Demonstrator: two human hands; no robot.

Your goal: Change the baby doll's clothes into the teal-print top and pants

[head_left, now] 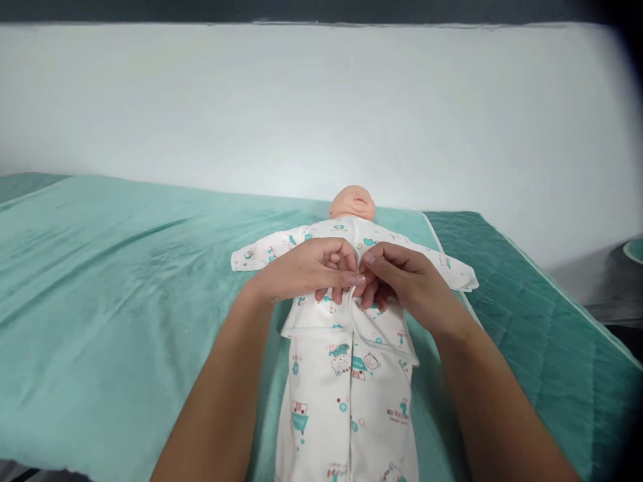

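Observation:
A baby doll [353, 201] lies on its back on a teal blanket [115, 281], head pointing away from me. It wears a white printed jacket [281, 249] and matching white printed trousers [346, 402]. My left hand [307, 269] and my right hand [402, 278] meet over the doll's chest. Both are closed in a pinch on the jacket's front edges, fingertips touching at the middle seam. The lower flap of the jacket hangs loose below my hands.
The teal blanket covers a bed whose quilted green mattress [527, 314] shows at the right. A plain white wall [321, 107] rises behind. Dark floor [610, 281] lies past the right edge.

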